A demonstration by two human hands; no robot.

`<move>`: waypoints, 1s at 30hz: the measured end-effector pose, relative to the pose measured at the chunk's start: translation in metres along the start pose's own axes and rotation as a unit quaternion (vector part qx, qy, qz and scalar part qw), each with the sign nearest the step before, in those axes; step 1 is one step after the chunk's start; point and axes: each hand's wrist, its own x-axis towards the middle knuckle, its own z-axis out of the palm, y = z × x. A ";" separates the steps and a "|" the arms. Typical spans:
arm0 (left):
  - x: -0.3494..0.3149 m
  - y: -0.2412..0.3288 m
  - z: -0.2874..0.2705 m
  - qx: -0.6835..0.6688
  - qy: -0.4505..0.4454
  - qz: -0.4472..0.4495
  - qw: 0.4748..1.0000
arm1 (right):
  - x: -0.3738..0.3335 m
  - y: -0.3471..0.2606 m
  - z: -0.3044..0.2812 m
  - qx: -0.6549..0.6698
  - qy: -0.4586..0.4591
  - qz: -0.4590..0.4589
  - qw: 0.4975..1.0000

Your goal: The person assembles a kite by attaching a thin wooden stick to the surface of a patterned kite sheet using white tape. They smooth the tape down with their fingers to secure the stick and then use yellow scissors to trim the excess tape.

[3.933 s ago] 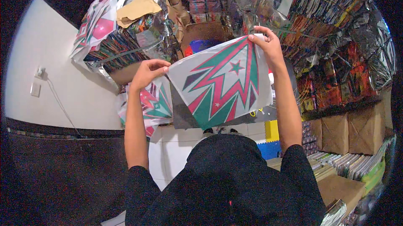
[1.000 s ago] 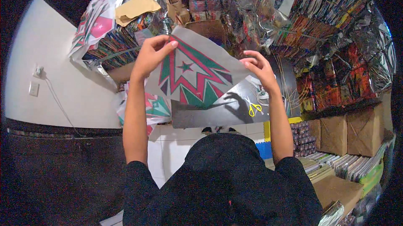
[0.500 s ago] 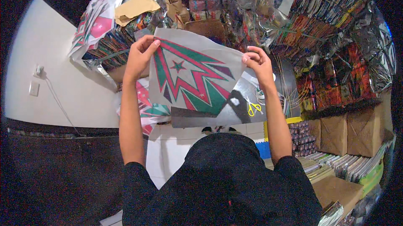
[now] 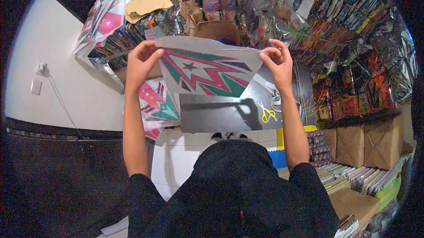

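Printed sheet [image 4: 212, 74]: lower edge had swung upward since half a second earlier, baring more of the dark tabletop [image 4: 198, 123]; hung raised above it, stretched between both hands, green star facing the wearer.
Left hand [image 4: 143, 65]: fingers clamped on the sheet's upper left corner, thumb on the near face, the others curled behind.
Right hand [image 4: 279, 68]: thumb and forefinger pinched the upper right corner; outer fingers stood slightly raised.
Yellow scissors [image 4: 267, 115]: lay on the tabletop, near the right forearm.
Similar sheets [image 4: 162, 105]: lay left of the tabletop, beside the left forearm.
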 end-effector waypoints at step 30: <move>-0.265 -0.153 0.080 0.344 -0.039 0.078 0.935 | -0.187 0.142 -0.043 -0.430 -0.307 -0.121 0.840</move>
